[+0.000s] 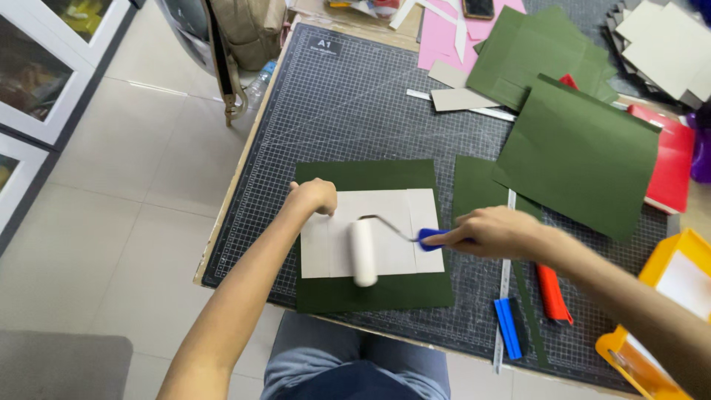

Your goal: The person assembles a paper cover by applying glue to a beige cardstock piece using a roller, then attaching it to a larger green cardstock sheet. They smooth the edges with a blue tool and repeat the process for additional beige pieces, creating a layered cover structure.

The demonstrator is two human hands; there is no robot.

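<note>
Right hand (495, 231): we clasp the blue handle of the roller (364, 251).
Left hand (317, 195): our curled fingers press the grey board (392, 222).
Roller: lies on the board, left of our grip.

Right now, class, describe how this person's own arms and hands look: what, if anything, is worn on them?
Both forearms are bare, with no sleeves in view. The left hand and right hand wear no gloves, and no rings, watch or bracelet can be seen. Lower down, blue-grey clothing covers the lap.

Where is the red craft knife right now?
In the head view, the red craft knife lies on the cutting mat at the lower right, just below the right hand, between the metal ruler and the yellow tray.
</note>
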